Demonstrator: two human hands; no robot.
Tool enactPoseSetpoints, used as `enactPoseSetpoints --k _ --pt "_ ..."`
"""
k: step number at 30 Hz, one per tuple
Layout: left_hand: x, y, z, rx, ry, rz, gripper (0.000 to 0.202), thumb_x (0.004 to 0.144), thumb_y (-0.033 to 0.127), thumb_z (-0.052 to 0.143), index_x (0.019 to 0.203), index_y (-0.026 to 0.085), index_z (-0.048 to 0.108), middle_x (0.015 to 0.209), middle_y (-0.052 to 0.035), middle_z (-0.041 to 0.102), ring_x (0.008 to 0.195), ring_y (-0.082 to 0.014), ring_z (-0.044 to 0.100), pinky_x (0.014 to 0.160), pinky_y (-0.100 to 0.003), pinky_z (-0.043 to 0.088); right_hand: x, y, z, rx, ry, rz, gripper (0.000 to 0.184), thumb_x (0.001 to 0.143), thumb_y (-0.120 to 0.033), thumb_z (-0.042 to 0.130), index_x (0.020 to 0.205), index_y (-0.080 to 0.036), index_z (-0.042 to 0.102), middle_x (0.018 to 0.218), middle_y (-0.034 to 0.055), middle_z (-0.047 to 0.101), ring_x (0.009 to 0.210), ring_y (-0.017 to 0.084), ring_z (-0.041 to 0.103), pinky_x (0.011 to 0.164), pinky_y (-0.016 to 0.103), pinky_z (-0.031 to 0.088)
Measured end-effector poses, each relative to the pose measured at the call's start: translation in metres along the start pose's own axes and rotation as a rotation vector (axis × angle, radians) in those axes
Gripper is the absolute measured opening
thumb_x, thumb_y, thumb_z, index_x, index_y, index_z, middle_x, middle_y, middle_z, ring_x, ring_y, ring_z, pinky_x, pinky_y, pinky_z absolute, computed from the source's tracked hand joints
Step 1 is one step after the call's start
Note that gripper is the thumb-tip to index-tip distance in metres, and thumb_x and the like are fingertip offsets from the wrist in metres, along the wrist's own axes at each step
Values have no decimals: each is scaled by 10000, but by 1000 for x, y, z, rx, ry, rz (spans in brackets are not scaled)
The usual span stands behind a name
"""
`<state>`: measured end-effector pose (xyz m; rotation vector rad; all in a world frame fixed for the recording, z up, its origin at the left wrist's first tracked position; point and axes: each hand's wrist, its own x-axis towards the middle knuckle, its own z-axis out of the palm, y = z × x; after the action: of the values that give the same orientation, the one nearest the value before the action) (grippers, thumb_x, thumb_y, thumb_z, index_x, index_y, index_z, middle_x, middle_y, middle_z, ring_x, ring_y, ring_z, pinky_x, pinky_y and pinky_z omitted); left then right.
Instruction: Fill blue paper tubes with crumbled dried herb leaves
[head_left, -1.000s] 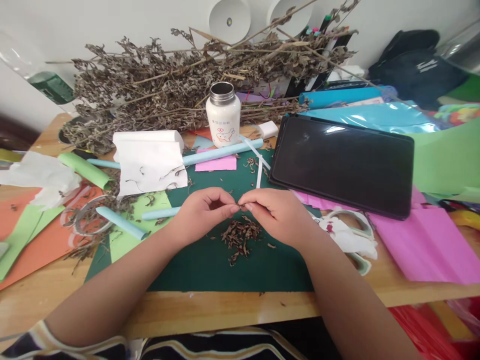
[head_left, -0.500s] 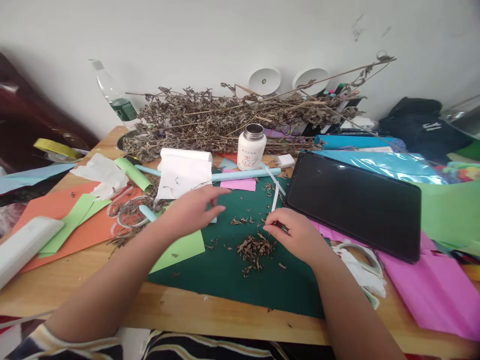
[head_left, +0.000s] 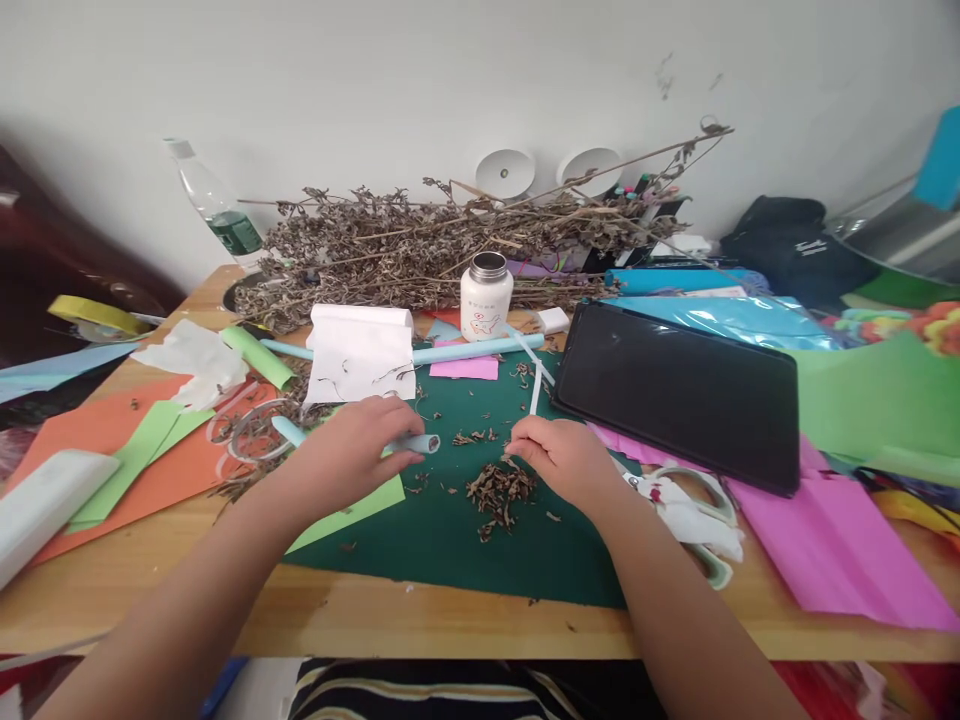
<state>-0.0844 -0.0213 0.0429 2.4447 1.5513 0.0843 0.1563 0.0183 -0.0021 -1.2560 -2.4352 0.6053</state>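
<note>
My left hand (head_left: 365, 447) is closed around a light blue rolled paper tube (head_left: 429, 444). The tube lies sideways, its open end toward the middle and dark bits showing inside. My right hand (head_left: 561, 452) has its thumb and fingers pinched together above a small pile of dried leaf pieces (head_left: 501, 492); whatever they hold is too small to make out. More leaf crumbs are scattered over the dark green mat (head_left: 420, 550). A thin white paper strip (head_left: 536, 388) stands just behind my right fingers. Light green paper (head_left: 337, 522) lies under my left hand.
A white open-mouthed bottle (head_left: 486, 300) stands behind the mat, before a heap of dried stalks (head_left: 390, 240). At right are a black tablet (head_left: 679, 395), scissors (head_left: 709, 490) with tissue, and pink paper (head_left: 832, 550). A tape ring (head_left: 259, 430) and orange paper (head_left: 71, 450) lie left.
My left hand has lowered and closed on the blue paper tube; before, its fingers were apart above it. My right hand stays pinched near the leaf pile. The view has shifted slightly.
</note>
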Motion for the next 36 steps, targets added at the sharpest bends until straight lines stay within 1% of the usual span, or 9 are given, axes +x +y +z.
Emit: enactPoseSetpoints --k 4,7,10,14,17,21,25,31,36 --pt "-12 23 -2 -398 100 84 145 798 295 478 891 185 490 892 -32 561 815 -140 521 724 -270 425 -2 -4 -4 187 115 -52 178 806 -288 462 698 -194 567 657 3 613 595 117 545 531 218 393" --pt "-12 39 16 -718 135 205 142 784 267 509 882 168 482 876 -48 573 819 -132 541 737 -258 444 -7 -12 -6 444 200 -121 96 783 -227 489 746 -189 569 716 12 622 606 102 558 543 203 432" --pt "-7 50 36 -901 155 264 124 785 247 507 866 159 476 862 -61 577 810 -131 556 721 -252 459 -14 -25 -10 652 132 -212 108 797 -164 455 841 -187 551 786 16 629 595 78 569 527 181 454" --pt "-1 52 48 -836 216 265 140 761 222 536 874 158 484 808 -44 586 728 -114 551 658 -224 454 -22 -38 -18 564 57 -279 149 813 -126 432 862 -213 543 779 -8 642 653 81 591 579 193 459" --pt "1 52 50 -752 273 269 130 757 227 541 852 159 484 775 -32 583 694 -110 540 617 -208 442 -21 -42 -22 346 141 -387 113 802 -127 460 825 -210 533 756 -11 657 676 109 594 627 248 446" --pt "1 54 53 -655 294 237 125 760 251 537 796 165 453 763 -19 576 672 -109 529 598 -204 435 -18 -45 -21 302 206 -512 77 784 -113 489 778 -185 516 755 7 635 709 109 568 660 258 441" --pt "0 55 57 -648 303 211 126 784 275 494 816 168 437 773 -29 574 677 -116 531 591 -213 443 -19 -48 -13 336 242 -419 72 766 -122 513 763 -188 541 739 18 559 696 100 527 622 226 459" --pt "1 54 61 -666 330 201 161 779 308 501 771 170 418 727 -26 554 640 -117 517 562 -218 434 -23 -54 0 492 407 -253 119 766 -112 489 803 -225 497 686 4 519 649 118 515 535 236 452" --pt "0 55 63 -647 331 190 121 780 266 487 791 172 412 747 -37 567 645 -121 532 562 -227 444 -23 -57 3 461 411 -277 159 737 -78 492 799 -225 495 673 -2 529 648 113 517 543 229 449"
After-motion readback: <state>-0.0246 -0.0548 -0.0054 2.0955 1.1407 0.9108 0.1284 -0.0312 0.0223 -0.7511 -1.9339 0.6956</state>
